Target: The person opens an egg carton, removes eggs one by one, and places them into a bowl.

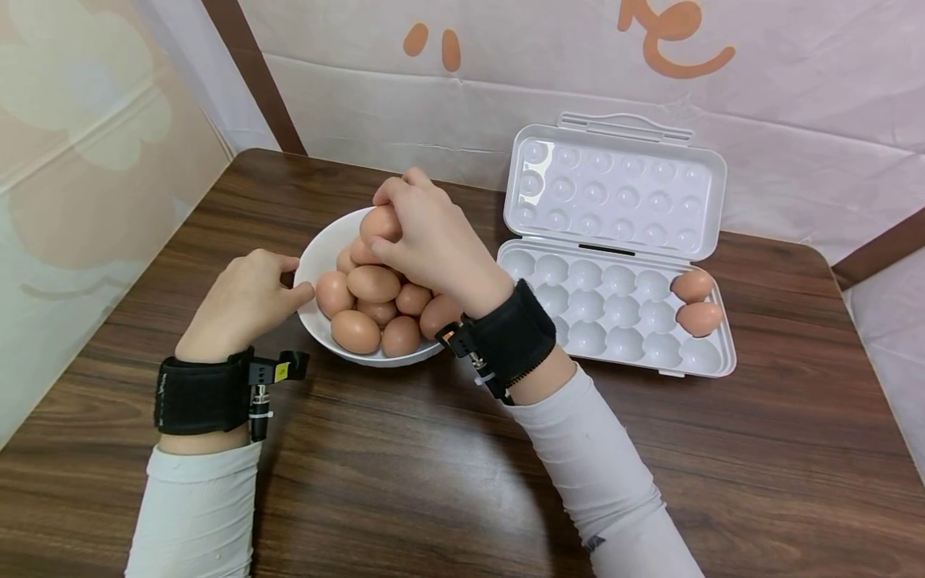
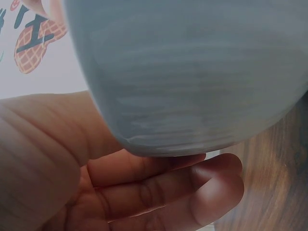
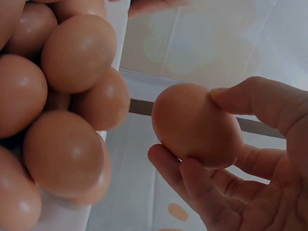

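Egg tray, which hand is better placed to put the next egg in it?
Probably the right hand: it already pinches an egg above the bowl and is nearer the egg tray. The left hand rests against the bowl's rim.

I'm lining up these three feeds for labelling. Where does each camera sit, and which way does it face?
Head: above, facing down at table, bowl, egg box; both hands and sleeves show.
Left wrist: low beside the bowl, facing its outer wall; left hand under it.
Right wrist: beside the piled eggs, facing the right hand gripping an egg.
Shared: head and right wrist both show that egg.
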The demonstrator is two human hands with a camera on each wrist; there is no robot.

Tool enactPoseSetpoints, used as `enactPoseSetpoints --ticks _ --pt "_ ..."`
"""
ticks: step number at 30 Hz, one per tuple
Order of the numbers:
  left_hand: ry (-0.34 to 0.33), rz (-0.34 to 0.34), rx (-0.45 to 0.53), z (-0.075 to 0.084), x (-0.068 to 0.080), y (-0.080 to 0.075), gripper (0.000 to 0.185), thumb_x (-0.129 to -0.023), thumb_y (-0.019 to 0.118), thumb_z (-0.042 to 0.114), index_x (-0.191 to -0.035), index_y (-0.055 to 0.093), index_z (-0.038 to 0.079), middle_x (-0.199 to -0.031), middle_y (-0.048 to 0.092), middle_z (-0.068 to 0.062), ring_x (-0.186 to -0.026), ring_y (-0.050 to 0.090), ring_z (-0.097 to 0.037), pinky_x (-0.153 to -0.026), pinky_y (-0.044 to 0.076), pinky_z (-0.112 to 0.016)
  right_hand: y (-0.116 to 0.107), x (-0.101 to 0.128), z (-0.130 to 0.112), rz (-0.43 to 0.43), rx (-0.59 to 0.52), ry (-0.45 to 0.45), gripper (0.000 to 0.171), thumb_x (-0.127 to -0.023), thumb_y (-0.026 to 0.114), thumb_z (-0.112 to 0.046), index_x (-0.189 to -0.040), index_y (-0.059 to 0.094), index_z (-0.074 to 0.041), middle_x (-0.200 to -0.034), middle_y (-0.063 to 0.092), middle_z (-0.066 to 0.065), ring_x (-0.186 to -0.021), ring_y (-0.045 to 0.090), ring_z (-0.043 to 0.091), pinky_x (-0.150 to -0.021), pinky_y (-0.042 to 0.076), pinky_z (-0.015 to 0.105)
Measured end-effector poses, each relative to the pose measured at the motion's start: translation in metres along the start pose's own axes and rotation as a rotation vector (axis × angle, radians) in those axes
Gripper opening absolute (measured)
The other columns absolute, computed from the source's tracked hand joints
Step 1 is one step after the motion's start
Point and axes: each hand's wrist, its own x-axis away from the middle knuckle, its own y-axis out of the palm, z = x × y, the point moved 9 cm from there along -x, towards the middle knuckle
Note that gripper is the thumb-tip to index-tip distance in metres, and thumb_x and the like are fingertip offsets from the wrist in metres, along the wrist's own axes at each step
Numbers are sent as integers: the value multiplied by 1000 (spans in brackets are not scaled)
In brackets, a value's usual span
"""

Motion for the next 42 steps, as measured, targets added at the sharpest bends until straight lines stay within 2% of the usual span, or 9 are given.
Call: enactPoseSetpoints --ticks 4,11,16,20,27,34,42 --pt "-2 1 -3 0 1 -1 24 -91 55 16 -101 68 -2 -67 49 -4 -63 45 -21 -52 31 -32 7 -6 -6 -20 1 -12 35 -88 65 -21 -121 62 -9 -115 54 4 -97 57 17 -84 47 27" --pt "1 3 12 -1 3 -1 21 -91 56 16 -97 68 0 -67 49 -4 -63 45 -21 -54 32 -32 28 -12 -15 -109 69 2 33 -90 59 -24 -122 59 -17 -118 50 -3 -99 55 10 -80 46 24" --pt "4 6 14 0 3 0 17 -90 55 15 -90 66 1 -65 44 -3 -61 43 -20 -53 30 -31 36 -18 -22 -120 71 -48 32 -92 55 -21 -122 60 -13 -118 52 1 -100 53 13 -81 43 21" --pt "8 4 22 2 3 1 17 -90 55 14 -89 65 1 -66 46 -4 -62 44 -21 -54 32 -32 40 -22 -21 -142 58 -35 33 -91 57 -20 -123 60 -14 -119 52 -1 -100 53 11 -80 44 21" --pt "4 3 27 2 4 0 18 -90 54 14 -92 66 1 -68 49 -5 -62 45 -21 -54 32 -32 47 -28 -25 -191 171 -21 36 -96 60 -30 -129 58 -19 -124 52 -5 -109 43 18 -92 39 25" --pt "2 7 26 1 5 -2 18 -90 54 14 -91 66 1 -67 49 -5 -61 45 -21 -53 32 -32 56 -32 -23 -204 168 15 24 -95 60 -30 -117 64 -21 -114 55 -8 -109 35 22 -77 44 29" --pt "-3 9 27 2 5 -4 23 -90 54 15 -99 69 -1 -75 59 -9 -67 50 -23 -56 36 -33 62 -36 -24 -204 198 -7 20 -95 60 -33 -111 66 -23 -111 56 -10 -111 34 22 -82 39 33"
